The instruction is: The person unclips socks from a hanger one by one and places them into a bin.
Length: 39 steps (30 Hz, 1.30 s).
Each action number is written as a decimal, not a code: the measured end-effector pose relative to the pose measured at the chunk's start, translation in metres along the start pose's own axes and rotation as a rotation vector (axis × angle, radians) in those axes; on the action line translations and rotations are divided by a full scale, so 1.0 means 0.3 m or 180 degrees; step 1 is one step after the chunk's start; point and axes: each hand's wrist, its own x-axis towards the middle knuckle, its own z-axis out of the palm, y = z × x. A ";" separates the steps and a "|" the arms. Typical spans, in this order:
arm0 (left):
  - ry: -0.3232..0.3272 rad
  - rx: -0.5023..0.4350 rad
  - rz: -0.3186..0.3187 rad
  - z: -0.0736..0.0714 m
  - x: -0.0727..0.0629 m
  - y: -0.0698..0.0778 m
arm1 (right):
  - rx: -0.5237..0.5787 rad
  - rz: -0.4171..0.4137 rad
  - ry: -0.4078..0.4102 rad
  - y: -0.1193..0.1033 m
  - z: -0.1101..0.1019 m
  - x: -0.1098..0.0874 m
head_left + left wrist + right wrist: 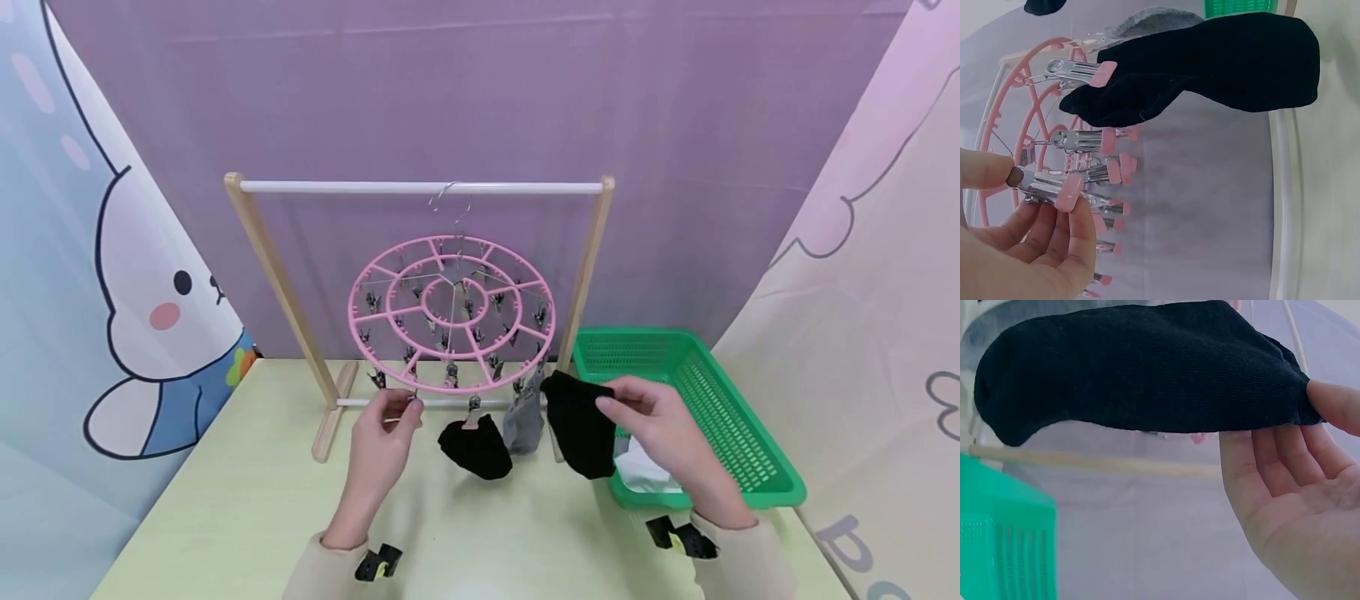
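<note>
In the head view my left hand is at the front left rim of a pink round drying hanger. Its thumb and fingers pinch a metal clip with pink tips, seen close in the left wrist view. My right hand holds a black sock by one end, right of the hanger. In the right wrist view the sock stretches out from between thumb and fingers. Another black sock hangs from a front clip between the hands, beside a hanging grey sock.
The hanger's hook is near the white bar of a wooden stand. A green basket on the right of the table holds white cloth. Several other clips hang around the pink rings.
</note>
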 end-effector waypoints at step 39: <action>0.0107 -0.0203 -0.0007 -0.036 0.021 0.006 | -0.0264 0.1366 0.0118 0.390 -0.137 -0.037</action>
